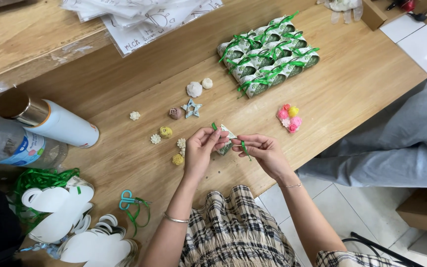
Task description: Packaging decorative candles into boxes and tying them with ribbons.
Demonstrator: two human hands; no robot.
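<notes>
- Left hand (201, 146) pinched small green-patterned paper packet (226, 140), just right of its fingertips.
- Right hand (264, 151) pinched green ribbon (244, 148) beside packet.
- Finished packets (268, 52) lay well beyond both hands.

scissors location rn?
Head view, lower left: the teal-handled scissors lie on the wooden table near its front edge, left of the left hand, just right of the white paper cutouts.
</notes>
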